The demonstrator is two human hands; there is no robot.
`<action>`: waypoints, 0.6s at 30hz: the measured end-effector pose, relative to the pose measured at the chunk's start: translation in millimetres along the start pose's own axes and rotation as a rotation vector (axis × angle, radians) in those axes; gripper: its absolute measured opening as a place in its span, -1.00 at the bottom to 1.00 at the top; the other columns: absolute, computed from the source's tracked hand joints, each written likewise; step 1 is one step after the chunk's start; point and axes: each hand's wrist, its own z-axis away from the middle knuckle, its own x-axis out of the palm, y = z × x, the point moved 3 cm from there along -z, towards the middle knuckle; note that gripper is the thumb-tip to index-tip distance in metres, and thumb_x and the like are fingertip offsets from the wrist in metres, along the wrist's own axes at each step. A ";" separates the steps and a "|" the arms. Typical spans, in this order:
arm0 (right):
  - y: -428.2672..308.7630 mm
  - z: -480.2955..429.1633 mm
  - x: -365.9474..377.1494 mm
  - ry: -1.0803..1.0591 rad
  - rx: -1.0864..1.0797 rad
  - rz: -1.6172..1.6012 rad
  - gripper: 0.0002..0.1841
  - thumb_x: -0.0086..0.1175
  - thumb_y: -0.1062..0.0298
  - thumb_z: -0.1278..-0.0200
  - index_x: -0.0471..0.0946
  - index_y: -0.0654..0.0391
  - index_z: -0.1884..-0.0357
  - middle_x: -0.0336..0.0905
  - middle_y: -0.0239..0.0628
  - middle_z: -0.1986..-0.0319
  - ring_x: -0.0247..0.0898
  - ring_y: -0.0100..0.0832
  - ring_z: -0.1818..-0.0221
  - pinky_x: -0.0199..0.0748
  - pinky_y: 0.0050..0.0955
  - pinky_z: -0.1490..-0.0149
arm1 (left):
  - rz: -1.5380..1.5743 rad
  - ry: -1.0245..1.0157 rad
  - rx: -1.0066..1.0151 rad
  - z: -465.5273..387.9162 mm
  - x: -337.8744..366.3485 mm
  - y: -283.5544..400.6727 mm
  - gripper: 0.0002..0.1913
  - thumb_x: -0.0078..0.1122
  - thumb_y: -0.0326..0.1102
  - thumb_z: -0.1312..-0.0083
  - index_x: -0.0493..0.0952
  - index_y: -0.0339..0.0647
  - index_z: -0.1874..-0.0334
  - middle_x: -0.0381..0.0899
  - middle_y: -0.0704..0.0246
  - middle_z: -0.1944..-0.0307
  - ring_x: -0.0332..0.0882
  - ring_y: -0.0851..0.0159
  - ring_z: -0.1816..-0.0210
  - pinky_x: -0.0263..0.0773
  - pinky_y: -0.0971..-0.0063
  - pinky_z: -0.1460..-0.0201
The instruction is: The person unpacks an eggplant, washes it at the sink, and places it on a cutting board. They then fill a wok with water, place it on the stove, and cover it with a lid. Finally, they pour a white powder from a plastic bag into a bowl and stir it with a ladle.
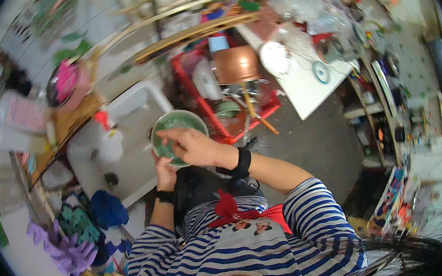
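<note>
A round green bowl [176, 119] with a pale rim is tilted in front of me, beside the edge of a white sink [129, 107]. My left hand [165, 172] grips the bowl's lower left rim, its fingers partly hidden behind the wall. Over the bowl's opening reaches my right hand [189, 144], with the index finger stretched out and the other fingers bent. Whether the right fingertips touch the bowl's inside cannot be told. Small shiny wet spots show in the bowl. A dark band circles each wrist.
Right of the sink, a red rack [224, 131] holds a copper-coloured pot [236, 64], plates and utensils. A white board [301, 97] bears a small blue-rimmed dish [321, 72]. Purple gloves [69, 251] hang at lower left. A wooden shelf [70, 121] runs along the sink's left.
</note>
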 end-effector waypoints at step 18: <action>122.9 543.2 -304.4 0.584 0.824 -0.289 -0.59 -0.05 0.55 -0.25 0.50 0.25 -0.15 0.69 -0.20 0.20 0.61 -0.41 0.19 0.55 -0.44 0.08 | -0.067 -0.337 -0.378 19.6 362.5 -293.3 -0.40 0.02 -0.29 -0.14 0.33 -0.25 -0.31 0.43 0.20 -0.24 0.43 0.04 -0.24 0.37 0.04 -0.27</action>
